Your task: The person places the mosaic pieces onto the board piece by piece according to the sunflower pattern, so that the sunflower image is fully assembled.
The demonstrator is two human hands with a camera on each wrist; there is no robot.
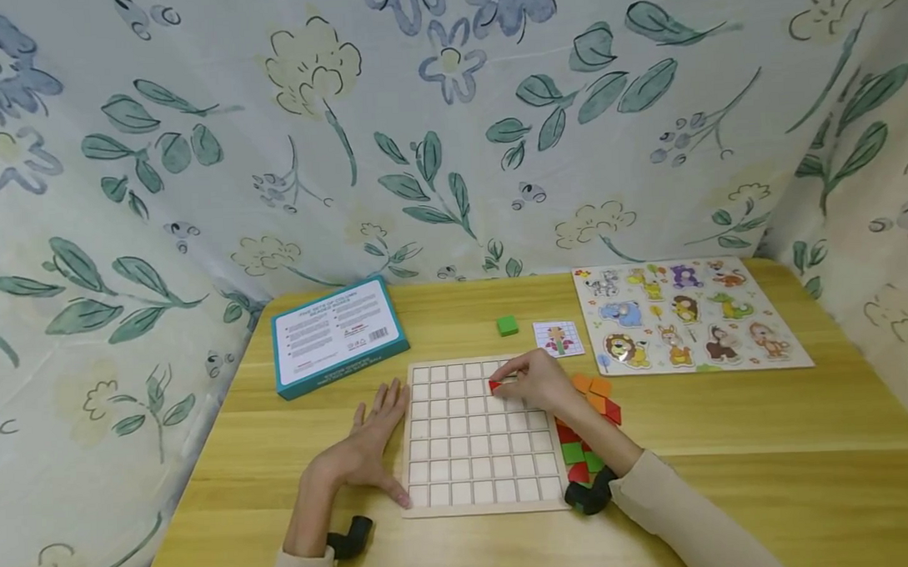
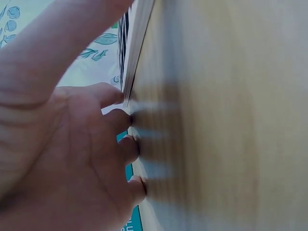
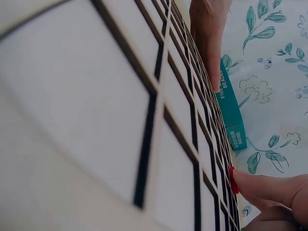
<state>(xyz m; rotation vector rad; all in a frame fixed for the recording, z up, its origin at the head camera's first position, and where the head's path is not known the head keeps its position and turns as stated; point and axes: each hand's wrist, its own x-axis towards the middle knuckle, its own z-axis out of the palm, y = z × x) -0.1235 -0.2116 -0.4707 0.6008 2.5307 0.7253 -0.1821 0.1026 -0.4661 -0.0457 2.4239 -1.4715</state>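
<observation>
A wooden grid board (image 1: 462,511) with white square cells lies on the table. My left hand (image 1: 365,449) spreads along the board's left edge, fingers extended, with the thumb at the near left corner; the left wrist view shows its palm (image 2: 72,159) and fingertips down on the wood. Over the far right part of the grid, my right hand (image 1: 536,383) pinches a small red tile (image 1: 494,385) between thumb and fingers. In the right wrist view the red tile (image 3: 234,181) stands at the grid surface under the fingertips.
Orange, red and green tiles (image 1: 573,453) lie along the board's right side, partly under the right forearm. Behind the board are a green tile (image 1: 507,326) and a pattern card (image 1: 558,339). An animal puzzle board (image 1: 688,317) sits back right, a teal box (image 1: 340,336) back left.
</observation>
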